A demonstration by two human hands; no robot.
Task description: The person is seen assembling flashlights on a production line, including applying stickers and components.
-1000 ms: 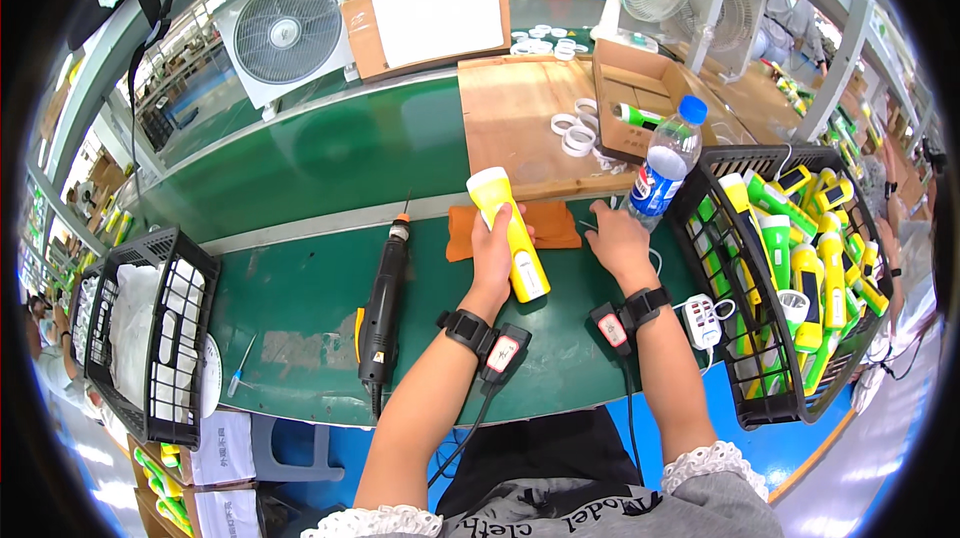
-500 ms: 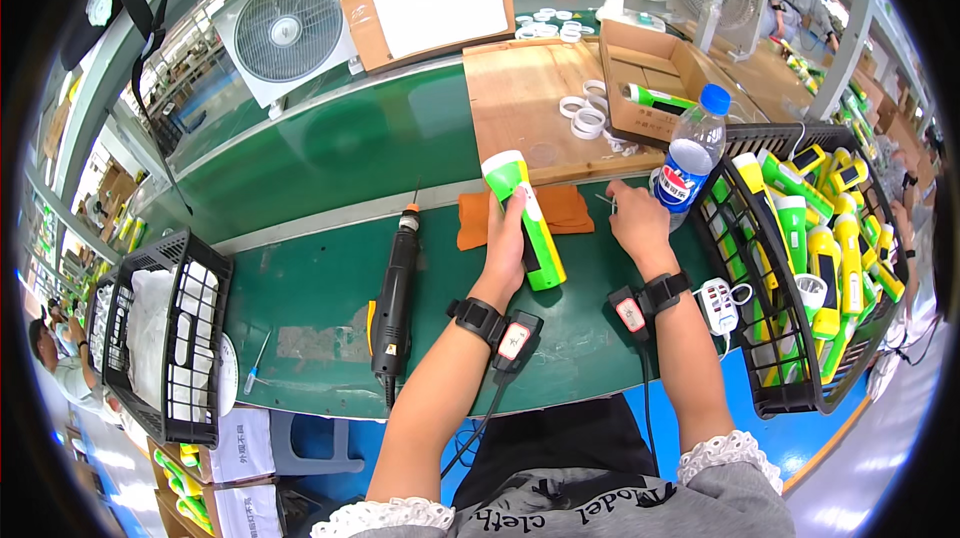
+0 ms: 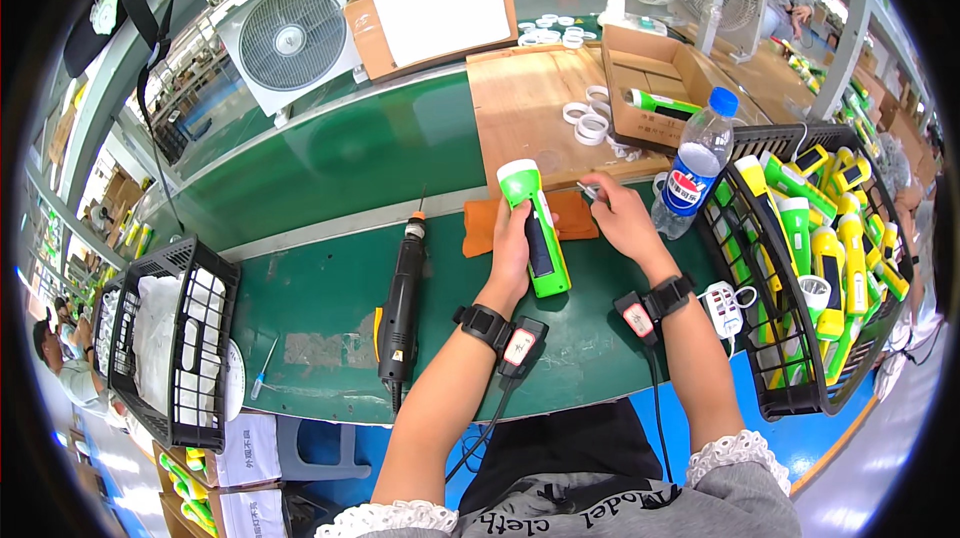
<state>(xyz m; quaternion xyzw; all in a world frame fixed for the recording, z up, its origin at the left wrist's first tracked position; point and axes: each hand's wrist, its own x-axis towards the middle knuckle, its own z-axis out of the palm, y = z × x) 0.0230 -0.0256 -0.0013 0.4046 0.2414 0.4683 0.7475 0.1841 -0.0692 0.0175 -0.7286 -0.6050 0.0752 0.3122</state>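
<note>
A green flashlight (image 3: pixel 549 276) with a pale head and a dark panel along its body stands tilted in my left hand (image 3: pixel 510 256), whose fingers wrap round it from the left. To its right, my right hand (image 3: pixel 624 225) pinches a small thin pale piece (image 3: pixel 588 191), too small to name, close to the flashlight but apart from it. Behind the flashlight an orange cloth (image 3: pixel 480 229) lies on the green table (image 3: pixel 330 283). A black electric screwdriver (image 3: pixel 403 288) lies to the left of my left hand.
A clear bottle with a blue cap (image 3: pixel 690 173) stands beyond my right hand. The black crate (image 3: pixel 832 400) at right holds several flashlights; another black crate (image 3: pixel 205 358) stands at left. White rings (image 3: pixel 592 128) lie on the wooden board (image 3: pixel 520 98). A small screwdriver (image 3: pixel 262 373) lies at left.
The flashlight has turned in my left hand, showing more of its dark panel and green side. My right hand has moved left, bringing the small piece nearer the flashlight.
</note>
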